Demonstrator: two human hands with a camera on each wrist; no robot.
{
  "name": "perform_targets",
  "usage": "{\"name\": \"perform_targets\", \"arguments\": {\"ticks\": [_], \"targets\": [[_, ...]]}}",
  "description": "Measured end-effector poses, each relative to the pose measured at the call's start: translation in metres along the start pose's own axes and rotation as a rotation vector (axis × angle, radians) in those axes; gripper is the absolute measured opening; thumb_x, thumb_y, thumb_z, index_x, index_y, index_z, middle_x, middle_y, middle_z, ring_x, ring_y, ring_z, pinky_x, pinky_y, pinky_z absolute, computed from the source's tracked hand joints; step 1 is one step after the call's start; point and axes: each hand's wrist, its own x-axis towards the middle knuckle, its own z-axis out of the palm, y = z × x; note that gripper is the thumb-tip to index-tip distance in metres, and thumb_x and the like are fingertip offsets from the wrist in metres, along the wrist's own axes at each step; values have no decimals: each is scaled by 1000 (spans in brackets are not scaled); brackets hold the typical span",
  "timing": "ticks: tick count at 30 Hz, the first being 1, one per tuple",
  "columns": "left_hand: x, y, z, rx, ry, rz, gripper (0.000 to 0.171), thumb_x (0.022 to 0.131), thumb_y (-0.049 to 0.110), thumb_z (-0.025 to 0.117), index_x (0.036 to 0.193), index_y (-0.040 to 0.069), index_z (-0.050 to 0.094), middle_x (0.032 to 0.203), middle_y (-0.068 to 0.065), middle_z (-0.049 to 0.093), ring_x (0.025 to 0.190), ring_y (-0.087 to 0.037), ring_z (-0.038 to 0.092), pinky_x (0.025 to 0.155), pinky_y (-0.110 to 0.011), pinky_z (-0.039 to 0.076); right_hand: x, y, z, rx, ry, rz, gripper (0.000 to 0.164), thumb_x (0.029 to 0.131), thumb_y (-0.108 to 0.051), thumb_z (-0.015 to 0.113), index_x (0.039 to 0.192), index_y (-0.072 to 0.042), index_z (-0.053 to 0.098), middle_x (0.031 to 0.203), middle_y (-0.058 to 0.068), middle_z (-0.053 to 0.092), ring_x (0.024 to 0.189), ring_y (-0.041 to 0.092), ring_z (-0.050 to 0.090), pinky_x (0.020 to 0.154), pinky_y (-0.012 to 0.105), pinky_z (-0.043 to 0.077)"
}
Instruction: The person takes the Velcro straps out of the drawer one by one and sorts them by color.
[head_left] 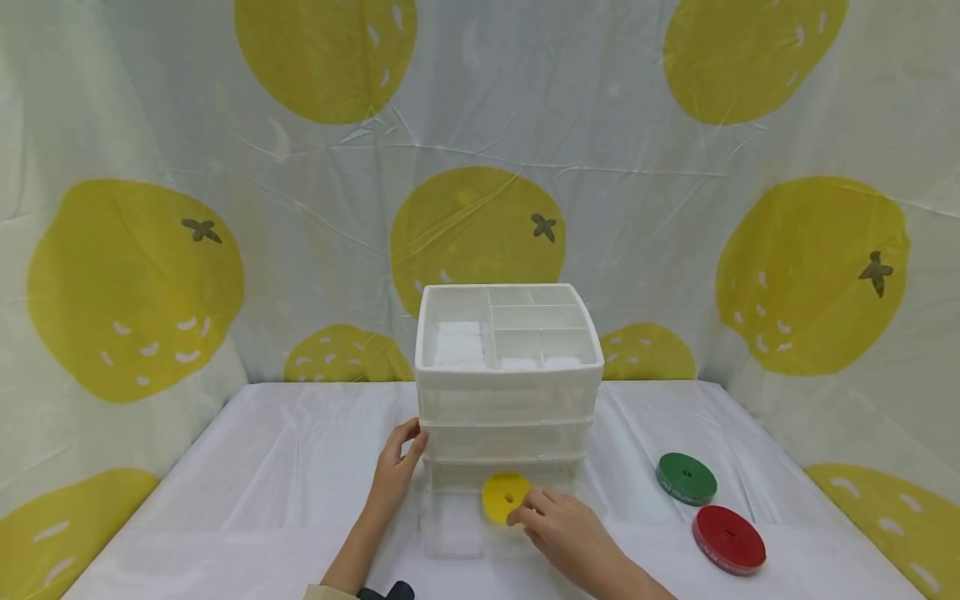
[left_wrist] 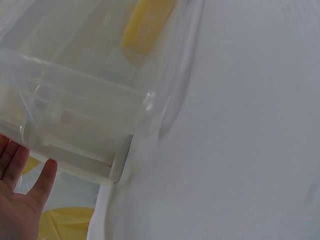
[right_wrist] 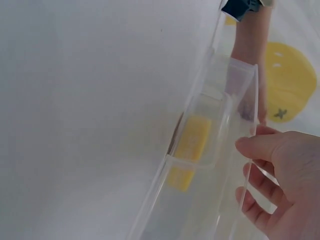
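Note:
A white drawer unit stands on the table, its bottom clear drawer pulled out toward me. Inside that drawer lies a yellow roll of ribbon or tape, seen also through the clear plastic in the right wrist view. My right hand is at the drawer's upper rim, thumb on one side of the clear wall and curved fingers on the other, apart from the roll. With its fingers spread, my left hand rests against the unit's left side; in the left wrist view only part of it shows.
Right of the unit, a green roll and a red roll lie on the white-covered table. The unit's top tray is divided into several compartments. A lemon-print curtain hangs behind and at both sides.

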Motion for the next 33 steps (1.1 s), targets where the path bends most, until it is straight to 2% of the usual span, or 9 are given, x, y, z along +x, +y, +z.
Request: {"name": "perform_targets", "arguments": {"ticks": [6, 13, 15, 19, 27, 33], "targets": [[0, 0, 0, 6, -14, -4, 39, 93, 30, 50, 125, 8, 51, 120, -7, 54, 114, -23, 47, 92, -43, 43, -4, -1, -5, 56, -46, -3, 27, 74, -11, 73, 94, -27, 64, 86, -12, 58, 74, 4, 49, 70, 18, 49], [0, 0, 0, 3, -14, -4, 38, 93, 29, 50, 125, 9, 52, 119, -6, 54, 114, -22, 47, 91, -40, 44, -7, -3, -1, -30, 99, -137, 29, 67, -10, 78, 88, -25, 65, 81, -12, 57, 71, 4, 51, 60, 11, 43], [0, 0, 0, 1, -14, -6, 38, 93, 29, 50, 125, 9, 51, 119, -6, 54, 114, -22, 47, 90, -39, 44, -8, -3, -1, -24, 109, -150, 30, 66, -10, 78, 88, -24, 65, 80, -12, 56, 71, 4, 51, 60, 10, 43], [0, 1, 0, -1, -11, -9, 38, 93, 29, 50, 125, 9, 51, 119, -5, 55, 113, -20, 47, 90, -37, 44, -9, -5, -4, 1, 86, -154, 29, 67, -10, 78, 90, -24, 65, 81, -12, 56, 69, 3, 50, 62, 10, 44], [0, 1, 0, -6, -16, -11, 39, 93, 30, 50, 125, 8, 51, 119, -7, 54, 114, -22, 46, 92, -41, 43, -12, -6, -10, 88, -34, -115, 27, 72, -12, 75, 94, -22, 64, 84, -10, 57, 68, 1, 46, 65, 12, 46], [-1, 1, 0, 4, -8, 4, 38, 93, 29, 49, 125, 8, 51, 119, -6, 55, 113, -21, 47, 91, -41, 43, -15, -6, -9, 96, -6, -159, 27, 70, -10, 76, 92, -21, 64, 82, -10, 57, 67, 1, 45, 62, 8, 42]]}}
